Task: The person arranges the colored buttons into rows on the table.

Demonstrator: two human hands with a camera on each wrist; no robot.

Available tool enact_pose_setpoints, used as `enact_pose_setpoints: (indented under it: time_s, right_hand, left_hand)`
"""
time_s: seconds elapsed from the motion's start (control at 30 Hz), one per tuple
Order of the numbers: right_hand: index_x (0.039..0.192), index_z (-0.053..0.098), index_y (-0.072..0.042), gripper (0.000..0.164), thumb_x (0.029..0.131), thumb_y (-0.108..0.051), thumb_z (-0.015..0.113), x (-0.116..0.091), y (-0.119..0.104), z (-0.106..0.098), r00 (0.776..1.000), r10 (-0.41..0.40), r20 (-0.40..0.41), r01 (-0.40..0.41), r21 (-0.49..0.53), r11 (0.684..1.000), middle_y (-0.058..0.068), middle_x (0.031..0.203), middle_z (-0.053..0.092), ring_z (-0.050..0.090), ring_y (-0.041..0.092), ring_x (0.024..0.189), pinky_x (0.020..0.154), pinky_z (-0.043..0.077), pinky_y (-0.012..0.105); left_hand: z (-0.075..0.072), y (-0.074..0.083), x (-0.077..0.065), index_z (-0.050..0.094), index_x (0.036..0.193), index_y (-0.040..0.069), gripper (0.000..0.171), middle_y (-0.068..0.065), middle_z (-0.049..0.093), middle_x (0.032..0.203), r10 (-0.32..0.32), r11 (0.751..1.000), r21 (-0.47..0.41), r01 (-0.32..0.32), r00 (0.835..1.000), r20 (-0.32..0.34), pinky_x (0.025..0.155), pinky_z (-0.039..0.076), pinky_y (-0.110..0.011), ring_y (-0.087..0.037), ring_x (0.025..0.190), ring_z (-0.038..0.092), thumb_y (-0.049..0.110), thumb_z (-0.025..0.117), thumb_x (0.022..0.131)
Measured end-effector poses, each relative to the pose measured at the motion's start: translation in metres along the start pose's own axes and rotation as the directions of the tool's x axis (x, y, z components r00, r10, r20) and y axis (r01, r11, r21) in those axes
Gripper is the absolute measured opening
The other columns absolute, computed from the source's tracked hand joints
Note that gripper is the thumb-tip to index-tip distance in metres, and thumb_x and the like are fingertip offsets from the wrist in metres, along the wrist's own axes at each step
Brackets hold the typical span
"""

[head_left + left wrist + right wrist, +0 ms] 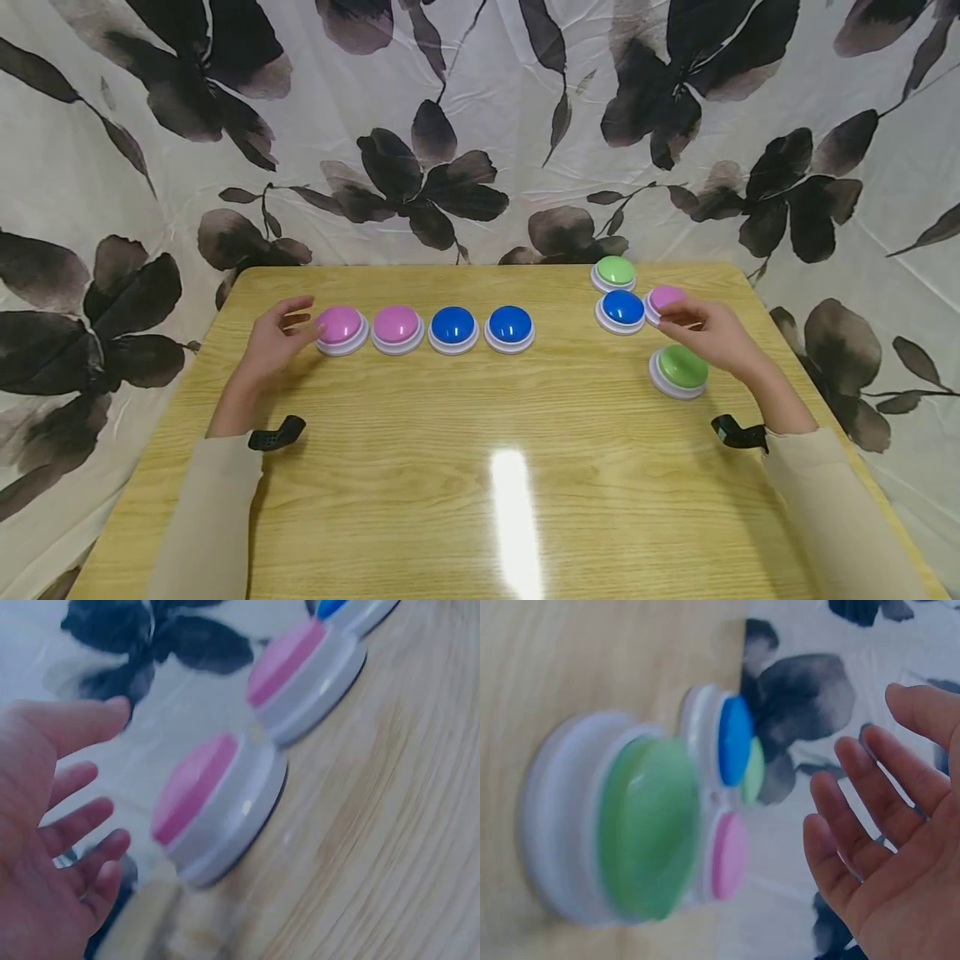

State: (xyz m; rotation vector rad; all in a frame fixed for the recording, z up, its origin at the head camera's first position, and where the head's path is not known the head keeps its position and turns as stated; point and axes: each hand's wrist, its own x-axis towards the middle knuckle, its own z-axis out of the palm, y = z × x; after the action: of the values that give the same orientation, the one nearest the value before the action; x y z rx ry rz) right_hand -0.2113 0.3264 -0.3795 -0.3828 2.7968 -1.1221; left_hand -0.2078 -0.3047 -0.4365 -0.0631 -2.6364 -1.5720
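Note:
My left hand (279,337) hovers just left of a pink push button (339,323) on a white round base. In the left wrist view its fingers are loosely bent, apart from that button, and hold nothing. A second pink button (396,323) and two blue buttons (453,324) continue the row to the right. My right hand (712,335) is above the table at the right, fingers relaxed and holding nothing in the right wrist view. Close to it are a green button (649,829) and a pink button (729,856), the latter partly covered by the fingers in the head view.
Behind the right-hand pink button are a blue button (622,307) and a light green button (616,270) near the table's back edge. The wooden table (390,467) meets a floral cloth (555,108) at the back. A bright reflection crosses the table's front middle.

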Motion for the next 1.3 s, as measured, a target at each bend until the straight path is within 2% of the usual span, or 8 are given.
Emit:
enact_pose_setpoints:
  time_s: [0.13,0.23,0.3,0.47,0.73,1.0,1.2,1.3]
  right_hand:
    - [0.124,0.06,0.003,0.042,0.097,-0.03,0.061,-0.014,0.017,0.0,0.998,0.063,-0.008,-0.063,0.016,0.998,0.02,0.115,0.064,0.057,0.033,0.105,0.081,0.048,0.024]
    - [0.125,0.059,0.004,0.047,0.097,-0.033,0.061,-0.021,0.03,0.003,0.995,0.102,-0.005,-0.102,0.032,0.994,0.02,0.116,0.063,0.056,0.033,0.106,0.079,0.048,0.02]
    - [0.126,0.058,0.004,0.05,0.096,-0.036,0.062,-0.024,0.038,0.006,0.992,0.123,-0.001,-0.123,0.044,0.991,0.02,0.119,0.061,0.055,0.034,0.108,0.082,0.049,0.025]
    - [0.128,0.056,0.004,0.054,0.093,-0.036,0.066,-0.031,0.054,0.013,0.989,0.146,-0.03,-0.143,0.076,0.987,0.024,0.126,0.057,0.051,0.039,0.114,0.092,0.045,0.051]
    - [0.138,0.048,0.002,0.071,0.086,-0.04,0.074,-0.043,0.067,0.017,0.979,0.203,-0.029,-0.2,0.087,0.976,0.025,0.136,0.048,0.046,0.043,0.12,0.096,0.041,0.057]
    - [0.144,0.037,0.005,0.081,0.085,-0.033,0.077,-0.046,0.071,0.02,0.979,0.202,-0.014,-0.2,0.099,0.975,0.028,0.139,0.043,0.045,0.044,0.119,0.096,0.04,0.055]
    - [0.143,0.036,0.007,0.088,0.079,-0.032,0.082,-0.044,0.076,0.023,0.978,0.205,0.031,-0.207,0.062,0.976,0.027,0.133,0.047,0.05,0.038,0.112,0.088,0.045,0.037]
    - [0.142,0.035,0.008,0.093,0.075,-0.032,0.085,-0.043,0.078,0.023,0.974,0.222,0.05,-0.224,0.039,0.974,0.027,0.129,0.048,0.05,0.036,0.109,0.087,0.044,0.037]
  left_hand:
    - [0.017,0.022,-0.003,0.049,0.136,-0.004,0.049,-0.023,0.049,0.136,0.058,0.998,0.015,-0.057,0.997,-0.058,0.095,0.039,-0.045,-0.041,0.122,0.046,0.011,0.066,0.093]
    - [0.03,0.037,-0.004,0.053,0.132,-0.005,0.045,-0.022,0.054,0.13,0.111,0.994,0.003,-0.111,0.992,-0.058,0.096,0.039,-0.046,-0.04,0.12,0.048,0.007,0.067,0.091]
    - [0.038,0.044,-0.004,0.054,0.131,-0.006,0.044,-0.022,0.055,0.128,0.147,0.989,-0.006,-0.147,0.989,-0.028,0.095,0.041,-0.042,-0.038,0.119,0.049,0.004,0.067,0.09]
    - [0.055,0.065,-0.006,0.055,0.13,-0.005,0.043,-0.023,0.056,0.127,0.21,0.977,-0.067,-0.205,0.975,0.078,0.092,0.042,-0.04,-0.036,0.117,0.051,-0.001,0.067,0.089]
    - [0.077,0.095,-0.011,0.057,0.13,0.001,0.04,-0.014,0.059,0.126,0.248,0.969,-0.075,-0.237,0.94,0.232,0.095,0.043,-0.046,-0.03,0.114,0.052,0.01,0.067,0.092]
    - [0.098,0.111,-0.013,0.06,0.126,0.002,0.037,-0.01,0.062,0.122,0.271,0.962,-0.101,-0.252,0.917,0.294,0.092,0.043,-0.053,-0.024,0.109,0.055,0.008,0.069,0.09]
    - [0.116,0.112,-0.017,0.061,0.125,0.002,0.036,-0.012,0.062,0.122,0.256,0.966,-0.115,-0.23,0.894,0.368,0.092,0.043,-0.053,-0.035,0.114,0.053,0.008,0.069,0.091]
    - [0.127,0.11,-0.02,0.061,0.125,0.004,0.036,-0.013,0.062,0.122,0.241,0.97,-0.111,-0.215,0.88,0.408,0.092,0.044,-0.051,-0.036,0.114,0.052,0.011,0.069,0.091]
